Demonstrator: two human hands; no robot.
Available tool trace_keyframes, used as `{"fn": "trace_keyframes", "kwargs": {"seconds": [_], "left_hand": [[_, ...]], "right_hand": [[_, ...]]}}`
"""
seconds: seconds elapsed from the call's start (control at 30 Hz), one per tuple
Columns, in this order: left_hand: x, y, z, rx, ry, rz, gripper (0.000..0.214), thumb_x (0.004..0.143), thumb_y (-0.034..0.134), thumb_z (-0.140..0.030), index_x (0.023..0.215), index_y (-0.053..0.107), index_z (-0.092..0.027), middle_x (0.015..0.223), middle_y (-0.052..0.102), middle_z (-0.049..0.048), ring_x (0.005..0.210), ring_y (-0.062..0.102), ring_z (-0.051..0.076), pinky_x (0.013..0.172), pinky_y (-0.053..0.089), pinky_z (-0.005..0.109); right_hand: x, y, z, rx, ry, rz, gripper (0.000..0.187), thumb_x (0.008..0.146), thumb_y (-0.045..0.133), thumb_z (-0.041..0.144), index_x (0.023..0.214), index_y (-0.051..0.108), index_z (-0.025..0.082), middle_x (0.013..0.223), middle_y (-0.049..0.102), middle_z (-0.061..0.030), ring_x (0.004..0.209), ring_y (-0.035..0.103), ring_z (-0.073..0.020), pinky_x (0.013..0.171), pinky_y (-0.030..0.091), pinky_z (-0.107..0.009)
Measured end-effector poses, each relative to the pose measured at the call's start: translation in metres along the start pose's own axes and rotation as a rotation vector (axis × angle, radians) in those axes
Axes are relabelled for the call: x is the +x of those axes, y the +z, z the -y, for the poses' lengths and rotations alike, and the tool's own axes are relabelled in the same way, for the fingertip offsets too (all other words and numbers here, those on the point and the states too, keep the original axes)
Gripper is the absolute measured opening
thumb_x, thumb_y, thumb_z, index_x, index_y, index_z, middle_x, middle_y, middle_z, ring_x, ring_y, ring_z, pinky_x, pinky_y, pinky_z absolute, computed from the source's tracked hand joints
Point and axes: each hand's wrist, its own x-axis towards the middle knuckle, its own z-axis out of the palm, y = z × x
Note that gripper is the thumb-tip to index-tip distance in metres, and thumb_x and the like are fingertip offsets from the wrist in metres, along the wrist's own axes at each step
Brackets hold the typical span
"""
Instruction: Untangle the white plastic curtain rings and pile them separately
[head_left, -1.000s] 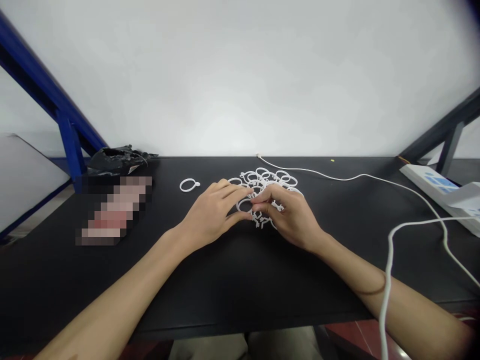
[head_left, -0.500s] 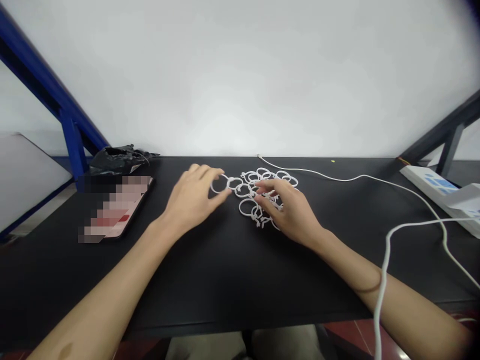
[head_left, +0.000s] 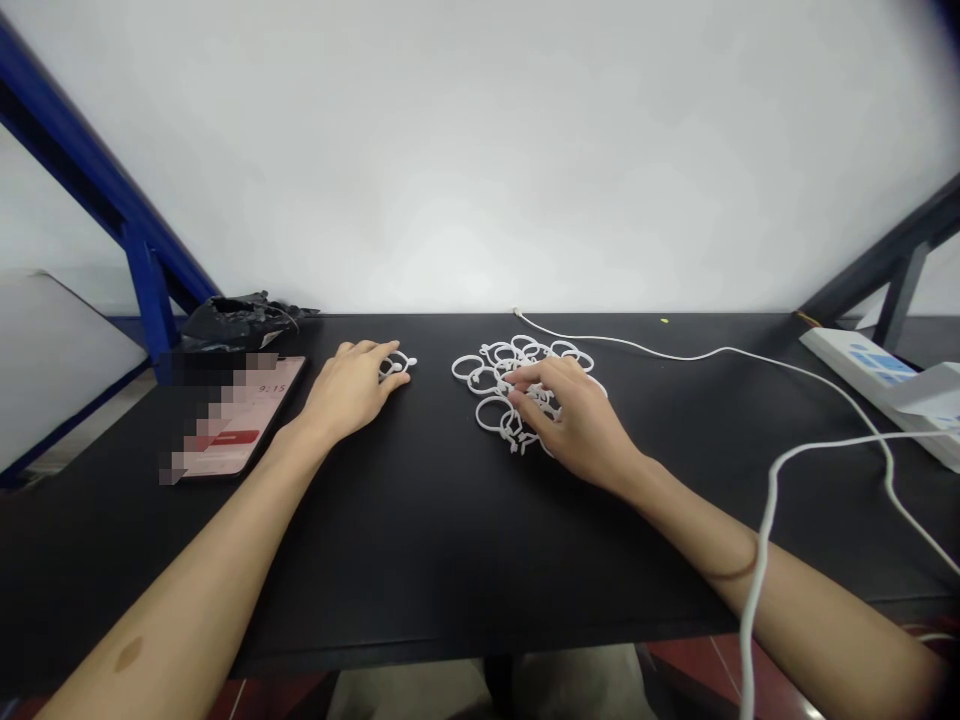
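A heap of white plastic rings [head_left: 491, 385] lies on the black table [head_left: 450, 540] at centre back. My right hand [head_left: 574, 415] rests on the right side of the heap, fingers stretched flat over the rings and gripping none that I can see. My left hand [head_left: 349, 388] is to the left of the heap, its fingertips closed over a single white ring [head_left: 397, 364] pressed to the table. Whether a second ring lies under those fingers is hidden.
A phone [head_left: 232, 415] with a lit screen lies left of my left hand. A crumpled black bag [head_left: 236, 318] sits behind it. A white cable [head_left: 780, 480] crosses the right side over my right forearm. A white power strip [head_left: 877, 385] is at the far right.
My left hand pulled one ring out of the heap and carried it left to where a lone ring lay. My right hand let go of its pinch and flattened on the heap.
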Motion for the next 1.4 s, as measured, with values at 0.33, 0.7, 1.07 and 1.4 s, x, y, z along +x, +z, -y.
{"fn": "trace_keyframes", "kwargs": {"seconds": [0.33, 0.7, 1.07, 1.4], "left_hand": [[0.003, 0.006, 0.016, 0.090, -0.052, -0.028, 0.046, 0.092, 0.041, -0.037, 0.129, 0.060, -0.017, 0.126, 0.065, 0.0141, 0.113, 0.057, 0.034, 0.092, 0.048, 0.045], [0.006, 0.005, 0.016, 0.111, -0.175, -0.051, 0.042, 0.090, 0.045, -0.035, 0.117, 0.066, -0.012, 0.118, 0.063, 0.0183, 0.110, 0.060, 0.033, 0.097, 0.047, 0.041], [0.006, 0.001, 0.013, 0.035, -0.227, -0.114, 0.051, 0.095, 0.039, -0.037, 0.130, 0.057, -0.005, 0.122, 0.061, 0.0254, 0.114, 0.057, 0.038, 0.097, 0.046, 0.048], [0.004, -0.007, 0.017, 0.065, -0.253, -0.055, 0.050, 0.092, 0.044, -0.041, 0.126, 0.059, -0.007, 0.119, 0.061, 0.0251, 0.114, 0.058, 0.038, 0.097, 0.045, 0.048]], "right_hand": [[0.000, 0.000, 0.000, -0.043, 0.022, 0.017, 0.009, 0.094, 0.058, 0.025, 0.100, 0.063, 0.021, 0.093, 0.068, -0.0047, 0.089, 0.055, -0.0220, 0.082, 0.046, -0.037], [0.002, -0.002, -0.015, -0.181, 0.061, -0.007, 0.016, 0.094, 0.058, 0.029, 0.104, 0.064, 0.019, 0.100, 0.067, -0.0082, 0.095, 0.053, -0.0261, 0.084, 0.047, -0.040], [0.003, -0.003, -0.026, -0.330, 0.063, 0.019, 0.023, 0.093, 0.058, 0.030, 0.107, 0.067, 0.013, 0.098, 0.064, -0.0125, 0.095, 0.050, -0.0278, 0.088, 0.047, -0.043], [0.000, -0.002, -0.023, -0.325, 0.038, 0.042, 0.029, 0.094, 0.057, 0.031, 0.114, 0.068, 0.014, 0.101, 0.064, -0.0129, 0.097, 0.050, -0.0281, 0.088, 0.048, -0.044]]}}
